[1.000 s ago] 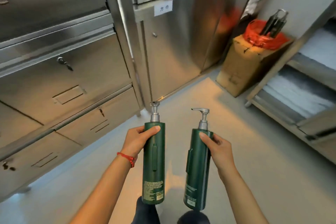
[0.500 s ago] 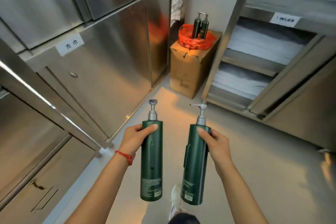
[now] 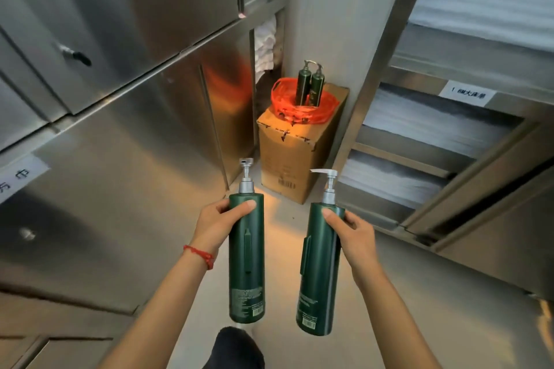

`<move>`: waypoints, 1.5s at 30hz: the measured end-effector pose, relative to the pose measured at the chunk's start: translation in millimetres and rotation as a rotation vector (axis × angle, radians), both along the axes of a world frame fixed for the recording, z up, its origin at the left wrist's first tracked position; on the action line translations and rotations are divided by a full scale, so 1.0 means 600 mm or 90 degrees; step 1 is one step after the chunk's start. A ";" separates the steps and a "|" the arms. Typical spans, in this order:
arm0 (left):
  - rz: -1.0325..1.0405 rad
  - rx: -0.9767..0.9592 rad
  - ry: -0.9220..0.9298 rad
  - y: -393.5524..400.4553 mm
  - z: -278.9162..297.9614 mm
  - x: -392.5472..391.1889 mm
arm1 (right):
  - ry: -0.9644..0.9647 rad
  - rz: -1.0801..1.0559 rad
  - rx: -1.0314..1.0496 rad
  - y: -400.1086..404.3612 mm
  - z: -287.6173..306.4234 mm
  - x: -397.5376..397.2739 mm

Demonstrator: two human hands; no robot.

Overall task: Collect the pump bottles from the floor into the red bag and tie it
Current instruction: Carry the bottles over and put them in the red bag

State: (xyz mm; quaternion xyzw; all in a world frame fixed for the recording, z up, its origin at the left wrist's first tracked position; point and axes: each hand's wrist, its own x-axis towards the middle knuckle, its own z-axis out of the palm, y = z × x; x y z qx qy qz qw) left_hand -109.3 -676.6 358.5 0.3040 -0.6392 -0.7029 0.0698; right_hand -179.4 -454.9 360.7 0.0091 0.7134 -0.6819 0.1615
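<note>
Head view looks down at two hands, each wrapped around a tall green pump bottle. The left hand [image 3: 220, 223] grips the left bottle [image 3: 246, 257] near its top, with the thumb across the front. A red string [image 3: 200, 255] is tied on that wrist. The right hand [image 3: 353, 232] grips the right bottle [image 3: 319, 272] near its top too, thumb on the front. Both bottles stand upright in the air, side by side and apart, with silver pumps on top. The left pump [image 3: 246, 172] points at the camera or away, and the right pump [image 3: 327, 178] has its spout turned toward 9 o'clock. White labels with bar codes sit near the bottom of each bottle. At 12 o'clock, far from the hands, a brown box [image 3: 295, 156] stands on the floor in the corner. The red bag [image 3: 299, 105] sits open on top of the box. Two more green bottles [image 3: 308, 84] stand in the bag, touching each other. Shiny metal cabinets [image 3: 126, 93] fill the side from 8 to 11 o'clock. A metal shelf [image 3: 434, 135] with folded white linen is at 2 o'clock. The pale floor [image 3: 419, 293] runs between them. A dark knee [image 3: 236, 347] shows at 6 o'clock, just under the left bottle.
</note>
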 end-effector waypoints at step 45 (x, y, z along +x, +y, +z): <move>-0.178 -0.157 0.052 -0.364 -0.122 -1.147 | 0.093 -0.255 0.178 -0.385 -0.116 -1.030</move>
